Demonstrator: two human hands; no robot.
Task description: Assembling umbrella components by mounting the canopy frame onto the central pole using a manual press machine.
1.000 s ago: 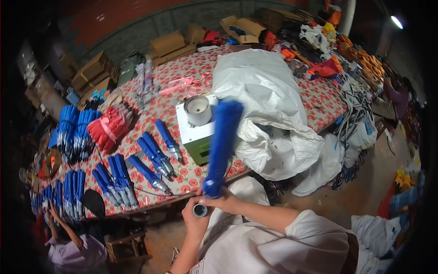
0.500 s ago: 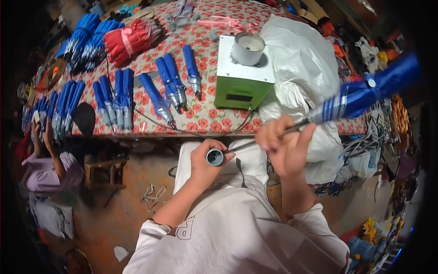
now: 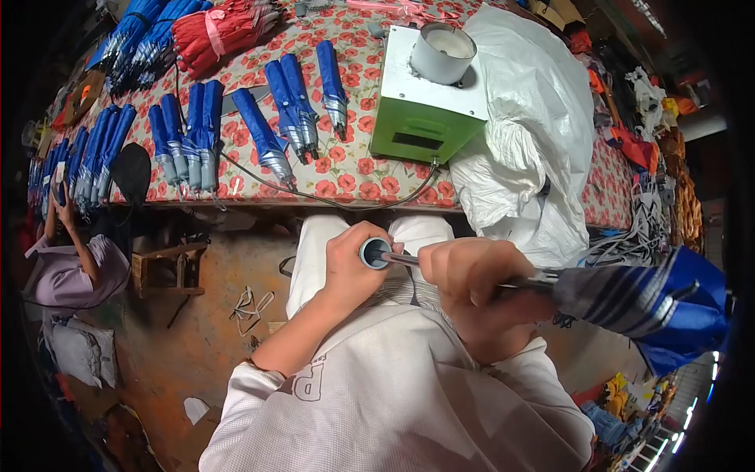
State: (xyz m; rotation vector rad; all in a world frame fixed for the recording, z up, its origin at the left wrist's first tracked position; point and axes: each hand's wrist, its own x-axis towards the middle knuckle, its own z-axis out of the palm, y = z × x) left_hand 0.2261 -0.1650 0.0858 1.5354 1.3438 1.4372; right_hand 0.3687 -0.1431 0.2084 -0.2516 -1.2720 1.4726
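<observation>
Over my lap, my left hand (image 3: 352, 261) is closed around a grey hollow umbrella handle (image 3: 375, 252), its round mouth turned upward. My right hand (image 3: 480, 287) grips the metal shaft of a blue umbrella (image 3: 653, 303). The shaft's end meets the mouth of the handle; how deep it sits I cannot tell. The umbrella's blue canopy with silver stripes points out to the right, bunched and blurred at its near part. On the table ahead, several folded blue umbrellas (image 3: 291, 102) lie with their handle ends toward me.
A green and white machine (image 3: 429, 102) with a round metal cup stands on the flowered tablecloth (image 3: 346, 169). Beside it slumps a large white sack (image 3: 535, 118). A red umbrella bundle (image 3: 220, 35) lies farther back. At left sits another person (image 3: 82, 259) near a wooden stool (image 3: 169, 267).
The umbrella has swung from upper right down to the right, and its shaft end now meets the handle's mouth. My right hand has turned over and moved lower. The view has tilted downward.
</observation>
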